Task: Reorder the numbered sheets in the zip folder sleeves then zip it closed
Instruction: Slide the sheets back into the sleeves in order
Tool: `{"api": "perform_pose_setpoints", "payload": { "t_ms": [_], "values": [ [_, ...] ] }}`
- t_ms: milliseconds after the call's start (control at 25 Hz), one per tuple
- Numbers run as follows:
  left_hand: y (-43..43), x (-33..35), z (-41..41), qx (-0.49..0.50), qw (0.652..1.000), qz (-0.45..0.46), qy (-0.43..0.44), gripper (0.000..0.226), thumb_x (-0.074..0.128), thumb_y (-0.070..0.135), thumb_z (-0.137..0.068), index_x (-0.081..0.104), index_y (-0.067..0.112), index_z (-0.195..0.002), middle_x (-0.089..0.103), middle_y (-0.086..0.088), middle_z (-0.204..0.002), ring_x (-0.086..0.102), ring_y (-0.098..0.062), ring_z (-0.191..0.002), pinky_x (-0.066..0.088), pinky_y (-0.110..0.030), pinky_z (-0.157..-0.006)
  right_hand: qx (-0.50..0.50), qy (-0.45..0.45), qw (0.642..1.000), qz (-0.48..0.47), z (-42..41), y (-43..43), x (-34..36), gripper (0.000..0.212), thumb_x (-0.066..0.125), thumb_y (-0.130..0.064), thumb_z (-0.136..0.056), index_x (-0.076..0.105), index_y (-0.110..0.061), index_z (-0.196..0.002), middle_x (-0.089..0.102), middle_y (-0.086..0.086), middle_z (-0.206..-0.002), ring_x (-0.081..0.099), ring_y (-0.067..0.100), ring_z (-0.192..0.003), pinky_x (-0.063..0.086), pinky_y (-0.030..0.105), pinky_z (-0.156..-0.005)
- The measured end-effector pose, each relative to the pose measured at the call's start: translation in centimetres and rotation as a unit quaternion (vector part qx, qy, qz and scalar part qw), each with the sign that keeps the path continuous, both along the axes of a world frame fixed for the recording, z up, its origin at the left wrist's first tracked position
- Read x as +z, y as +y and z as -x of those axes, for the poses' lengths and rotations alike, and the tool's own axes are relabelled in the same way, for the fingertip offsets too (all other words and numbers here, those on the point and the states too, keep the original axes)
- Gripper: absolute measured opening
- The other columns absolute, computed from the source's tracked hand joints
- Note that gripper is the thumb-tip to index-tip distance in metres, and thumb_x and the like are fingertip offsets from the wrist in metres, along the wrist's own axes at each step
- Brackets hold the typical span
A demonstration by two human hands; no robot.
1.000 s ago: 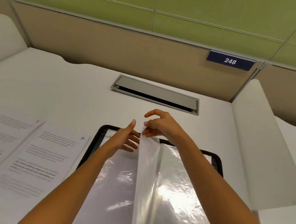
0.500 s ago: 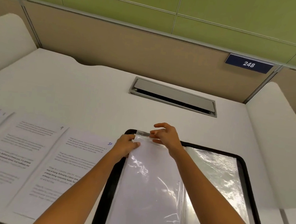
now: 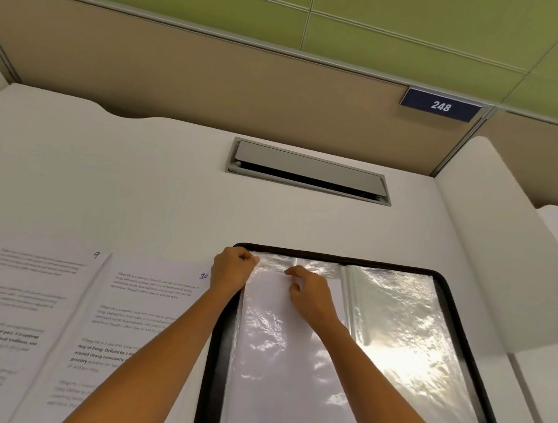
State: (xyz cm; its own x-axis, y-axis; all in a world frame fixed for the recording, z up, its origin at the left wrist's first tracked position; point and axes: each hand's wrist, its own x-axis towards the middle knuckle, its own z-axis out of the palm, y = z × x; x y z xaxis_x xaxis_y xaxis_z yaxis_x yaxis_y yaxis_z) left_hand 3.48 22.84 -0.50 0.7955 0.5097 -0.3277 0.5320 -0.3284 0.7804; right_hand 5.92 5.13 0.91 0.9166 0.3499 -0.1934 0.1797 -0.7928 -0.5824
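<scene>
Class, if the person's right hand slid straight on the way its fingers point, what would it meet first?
Probably the black folder rim, just past the sleeve top. The right hand points up and leftward, so it might brush the left hand first.

1. A white counter [image 3: 102, 175] carried a grey cable hatch [image 3: 309, 169] near its far edge.
2. A tan partition [image 3: 182, 73] rose behind that edge, with green panels [image 3: 393, 23] above it.
3. A blue plate [image 3: 440, 106] reading 248 hung near the far right corner.
4. A white curved divider [image 3: 495, 234] stood along the right edge.
</scene>
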Motion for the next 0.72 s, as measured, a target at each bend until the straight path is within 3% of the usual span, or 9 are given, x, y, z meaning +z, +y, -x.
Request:
{"api": "perform_pose_setpoints", "payload": {
  "t_ms": [200, 360, 480, 600, 720],
  "values": [
    [0.0, 0.1, 0.6, -0.025, 0.99, -0.135, 0.014, 0.014, 0.062, 0.028, -0.092, 0.07, 0.017, -0.092, 0.068, 0.0, -0.084, 0.06, -0.018, -0.073, 0.045, -0.027, -0.063, 0.008, 0.004, 1.0, 0.001, -0.5, 0.3, -0.1, 0.038, 0.052, -0.012, -0.088, 0.061, -0.021, -0.124, 0.067, 0.0, -0.119, 0.062, 0.02, -0.105, 0.048, 0.029, -0.086],
    [-0.2, 0.8, 0.9, -0.042, 0.983, -0.175, -0.019, 0.016, 0.056, 0.021, -0.096, 0.063, 0.015, -0.108, 0.067, -0.005, -0.104, 0.064, -0.021, -0.088, 0.054, -0.031, -0.073, 0.039, -0.001, 0.998, 0.039, -0.2, 0.7, -0.6, 0.04, 0.059, -0.03, -0.091, 0.058, -0.023, -0.13, 0.058, 0.002, -0.13, 0.057, 0.02, -0.116, 0.045, 0.03, -0.092],
    [0.7, 1.7, 2.0, -0.024, 0.983, -0.176, -0.056, 0.022, 0.054, 0.022, -0.097, 0.058, 0.015, -0.117, 0.061, -0.004, -0.115, 0.062, -0.02, -0.094, 0.052, -0.031, -0.077, 0.042, -0.023, 0.999, 0.021, 0.2, 1.8, -0.5, 0.038, 0.061, -0.03, -0.09, 0.059, -0.019, -0.127, 0.059, 0.003, -0.13, 0.053, 0.019, -0.12, 0.045, 0.031, -0.095],
    [3.5, 2.3, 4.0, 0.008, 0.979, -0.189, -0.069, 0.027, 0.055, 0.022, -0.097, 0.056, 0.015, -0.123, 0.057, -0.004, -0.122, 0.063, -0.02, -0.096, 0.053, -0.03, -0.079, 0.038, -0.056, 0.997, -0.024, 0.2, 4.5, 0.4, 0.032, 0.061, -0.024, -0.092, 0.06, -0.016, -0.123, 0.059, 0.004, -0.125, 0.05, 0.02, -0.121, 0.048, 0.034, -0.094],
    [7.7, 2.6, 7.0, 0.037, 0.971, -0.229, -0.05, 0.026, 0.055, 0.022, -0.097, 0.057, 0.016, -0.122, 0.058, -0.004, -0.122, 0.063, -0.02, -0.095, 0.053, -0.029, -0.077, 0.059, -0.059, 0.994, -0.073, 1.4, 8.5, 1.5, 0.028, 0.062, -0.018, -0.092, 0.064, -0.01, -0.118, 0.065, 0.007, -0.114, 0.058, 0.02, -0.109, 0.046, 0.024, -0.084]
  ]
}}
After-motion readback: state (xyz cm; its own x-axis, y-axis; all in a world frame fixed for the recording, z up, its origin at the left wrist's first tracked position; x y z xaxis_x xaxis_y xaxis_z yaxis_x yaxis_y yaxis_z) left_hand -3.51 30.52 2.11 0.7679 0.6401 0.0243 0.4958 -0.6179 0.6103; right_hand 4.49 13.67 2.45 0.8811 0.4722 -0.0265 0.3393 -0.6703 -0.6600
